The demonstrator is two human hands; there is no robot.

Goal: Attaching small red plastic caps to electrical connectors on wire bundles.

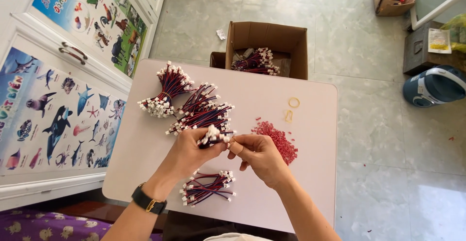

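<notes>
My left hand (187, 152) grips a small bunch of red-and-blue wires with white connectors (213, 136) above a white table (310, 124). My right hand (259, 154) pinches the connector end of that bunch at its fingertips. A loose bunch of the same wires (208, 189) lies on the table just below my hands. Beyond them lie a loose pile of wires (204, 113) and a banded bundle (165, 91). A heap of small red parts (277, 140) sits right of my right hand. A black watch is on my left wrist.
Two yellow rubber bands (291, 108) lie on the table's far right. An open cardboard box (268, 39) with more wire bundles stands on the tiled floor behind the table. White cabinets with animal posters (58, 110) stand left. A blue-and-white appliance (434, 85) sits right.
</notes>
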